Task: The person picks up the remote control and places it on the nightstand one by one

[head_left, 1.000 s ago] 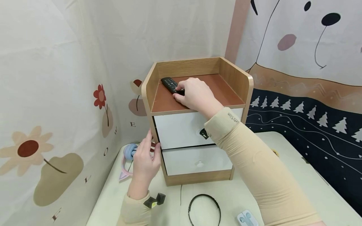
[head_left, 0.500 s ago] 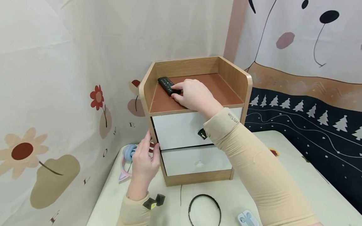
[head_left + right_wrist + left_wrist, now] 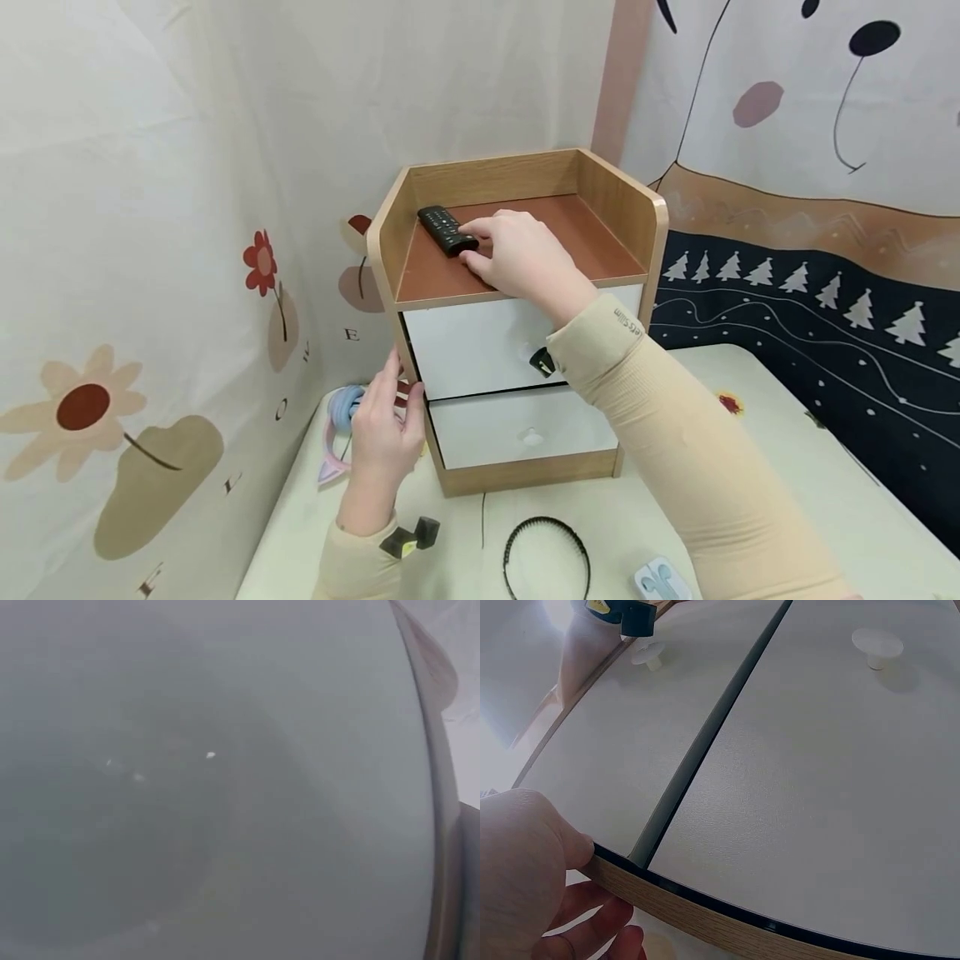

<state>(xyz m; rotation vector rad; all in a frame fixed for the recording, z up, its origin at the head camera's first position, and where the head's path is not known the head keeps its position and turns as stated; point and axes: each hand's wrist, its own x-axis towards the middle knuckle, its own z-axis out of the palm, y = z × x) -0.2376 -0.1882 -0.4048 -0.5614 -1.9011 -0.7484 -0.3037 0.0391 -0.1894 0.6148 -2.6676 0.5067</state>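
Note:
A black remote control [image 3: 442, 227] lies on the brown top shelf of a small wooden cabinet [image 3: 527, 480] with white drawer fronts. My right hand [image 3: 525, 260] is over the shelf, its index fingertip at the remote's near end and its thumb just beside it. The remote's rounded end shows between them. My left hand [image 3: 386, 433] rests against the cabinet's left side with fingers extended, the thumb by the front edge. In the left wrist view, this thumb [image 3: 574, 847] touches the wooden edge. The right wrist view shows only the white drawer front [image 3: 225, 787] closely.
A black headband [image 3: 546, 523] and a white earphone case [image 3: 663, 578] lie on the table before the cabinet. Left of it are a blue bundle [image 3: 345, 408] and a pink headband [image 3: 328, 446]. A red-and-yellow flower piece [image 3: 729, 404] lies at right. Printed curtains hang behind.
The remote has shifted slightly left on the shelf with the right hand. Since half a second ago that hand has drawn back a little and the remote's end shows more. The left hand stays put.

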